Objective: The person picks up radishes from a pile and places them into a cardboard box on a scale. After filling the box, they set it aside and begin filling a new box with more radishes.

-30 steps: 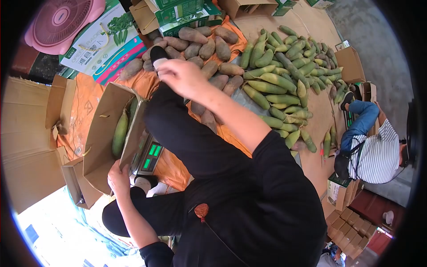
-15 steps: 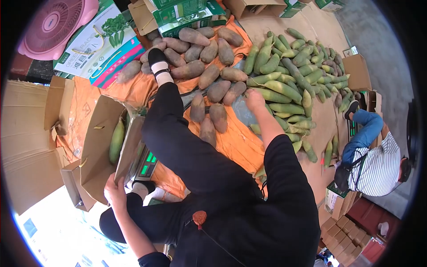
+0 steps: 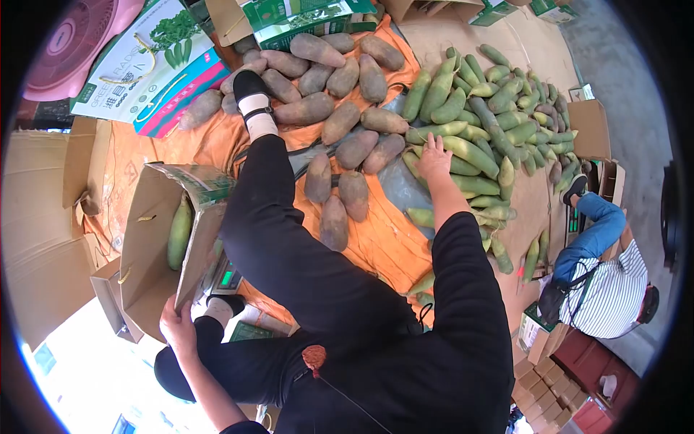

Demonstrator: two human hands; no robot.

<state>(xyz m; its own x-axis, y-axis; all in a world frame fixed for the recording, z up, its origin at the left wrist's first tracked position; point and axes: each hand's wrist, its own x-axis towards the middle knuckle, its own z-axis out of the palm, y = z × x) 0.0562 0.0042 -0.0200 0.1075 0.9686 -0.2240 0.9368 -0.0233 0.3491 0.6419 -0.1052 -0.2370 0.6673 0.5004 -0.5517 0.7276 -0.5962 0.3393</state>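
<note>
My left hand (image 3: 178, 327) grips the lower edge of an open cardboard box (image 3: 150, 239), which stands tilted by a scale (image 3: 228, 278) with a lit green display. One long green radish (image 3: 179, 235) lies inside this box. My right hand (image 3: 434, 159) is over the near edge of a big pile of green radishes (image 3: 470, 155), its fingers spread, touching or just above a pale green one. Left of that hand, brownish-purple radishes (image 3: 354, 194) lie on an orange sheet (image 3: 376, 249).
A pink fan-like item (image 3: 69, 50) and a printed radish box (image 3: 155, 65) are at the upper left. More cartons (image 3: 303, 18) stand along the top. A co-worker in a striped shirt (image 3: 611, 289) sits at the right. My leg stretches across the orange sheet.
My right hand has moved slightly up and right, and its fingers have spread. The box in my left hand has shifted left and tilted, showing its green printed side.
</note>
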